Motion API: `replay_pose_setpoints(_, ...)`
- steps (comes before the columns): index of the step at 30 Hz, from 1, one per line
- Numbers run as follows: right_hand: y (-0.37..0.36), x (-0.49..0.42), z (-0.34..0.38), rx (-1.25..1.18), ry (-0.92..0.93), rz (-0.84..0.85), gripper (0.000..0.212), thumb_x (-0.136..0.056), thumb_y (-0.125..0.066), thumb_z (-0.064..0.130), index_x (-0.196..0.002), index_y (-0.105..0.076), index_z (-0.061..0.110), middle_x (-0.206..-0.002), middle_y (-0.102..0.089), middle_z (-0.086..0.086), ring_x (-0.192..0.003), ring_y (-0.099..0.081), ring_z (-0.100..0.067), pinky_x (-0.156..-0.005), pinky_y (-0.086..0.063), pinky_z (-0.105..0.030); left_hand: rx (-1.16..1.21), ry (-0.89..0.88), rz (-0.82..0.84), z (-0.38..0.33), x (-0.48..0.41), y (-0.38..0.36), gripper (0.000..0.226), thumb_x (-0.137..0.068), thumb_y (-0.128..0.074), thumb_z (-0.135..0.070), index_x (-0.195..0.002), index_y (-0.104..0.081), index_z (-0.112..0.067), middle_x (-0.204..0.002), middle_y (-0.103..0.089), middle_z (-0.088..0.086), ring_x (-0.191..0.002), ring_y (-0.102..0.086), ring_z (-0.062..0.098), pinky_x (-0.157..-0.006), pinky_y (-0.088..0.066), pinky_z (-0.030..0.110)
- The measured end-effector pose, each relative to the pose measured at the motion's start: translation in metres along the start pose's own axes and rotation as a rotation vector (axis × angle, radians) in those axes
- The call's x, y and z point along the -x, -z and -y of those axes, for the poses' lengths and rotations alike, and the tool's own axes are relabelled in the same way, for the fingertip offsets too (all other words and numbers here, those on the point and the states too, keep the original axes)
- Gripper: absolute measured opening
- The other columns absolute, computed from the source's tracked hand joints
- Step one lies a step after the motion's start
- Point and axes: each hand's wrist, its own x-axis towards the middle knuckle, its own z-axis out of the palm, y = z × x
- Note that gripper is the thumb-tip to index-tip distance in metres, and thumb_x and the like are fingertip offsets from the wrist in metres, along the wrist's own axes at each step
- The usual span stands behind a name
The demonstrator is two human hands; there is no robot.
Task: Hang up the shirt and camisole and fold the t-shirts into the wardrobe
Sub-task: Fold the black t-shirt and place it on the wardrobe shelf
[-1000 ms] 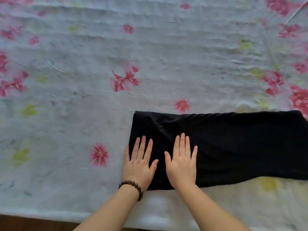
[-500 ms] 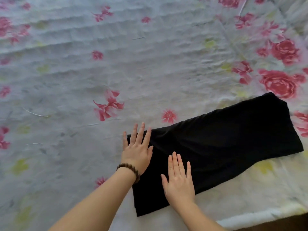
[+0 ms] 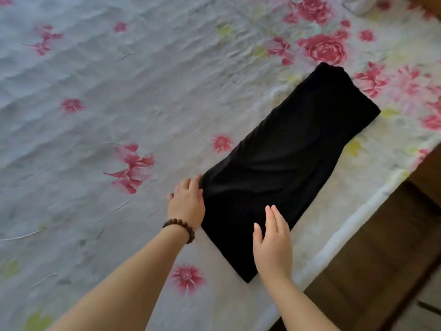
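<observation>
A black t-shirt (image 3: 281,161), folded into a long narrow strip, lies diagonally on the flowered bed sheet (image 3: 100,96), its far end pointing up and right. My left hand (image 3: 187,201), with a bead bracelet on the wrist, is at the strip's near left corner. Its fingers curl round the fabric edge there. My right hand (image 3: 272,244) lies flat with straight fingers on the strip's near end, close to its right edge. No other garment or hanger is in view.
The bed's edge (image 3: 353,218) runs diagonally at the lower right, with dark wooden floor (image 3: 381,259) beyond it. A pale bundle (image 3: 360,5) sits at the top right corner of the bed.
The view has swung, so the strip now lies diagonally. My left hand went from flat on the fabric to curling round its left corner. My right hand stays flat.
</observation>
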Motion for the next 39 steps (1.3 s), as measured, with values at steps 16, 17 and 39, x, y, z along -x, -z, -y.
replay_pose_setpoints(16,0.001,0.03,0.014,-0.286,-0.881,0.215,0.024,-0.094,-0.055,0.029,-0.077,-0.043,0.017,-0.079,-0.056,-0.002,-0.073,-0.053,-0.023,-0.049,-0.035,-0.027,0.205,0.085,0.36,-0.002,-0.041,0.039,0.027,-0.093,-0.057,-0.031,-0.112,-0.063,-0.012,-0.106,-0.066,0.005,-0.092,-0.061,0.022,-0.076,-0.044,0.03)
replay_pose_setpoints(17,0.003,0.033,0.013,-0.309,-0.917,0.165,0.017,-0.096,-0.05,0.025,-0.082,-0.047,0.016,-0.082,-0.056,-0.003,-0.076,-0.054,-0.023,-0.051,-0.036,-0.026,0.203,0.087,0.37,-0.002,-0.042,0.04,0.027,-0.093,-0.058,-0.031,-0.112,-0.064,-0.012,-0.106,-0.066,0.005,-0.093,-0.061,0.022,-0.077,-0.045,0.031)
replay_pose_setpoints(39,0.002,0.063,0.023,-0.901,-1.077,0.111,0.019,-0.082,-0.073,0.03,-0.082,-0.064,0.013,-0.084,-0.065,-0.004,-0.081,-0.061,-0.023,-0.079,-0.053,-0.036,0.242,0.182,0.524,0.008,-0.036,0.044,0.021,-0.089,-0.066,-0.025,-0.094,-0.064,-0.005,-0.087,-0.068,0.008,-0.074,-0.068,0.02,-0.057,-0.057,0.026)
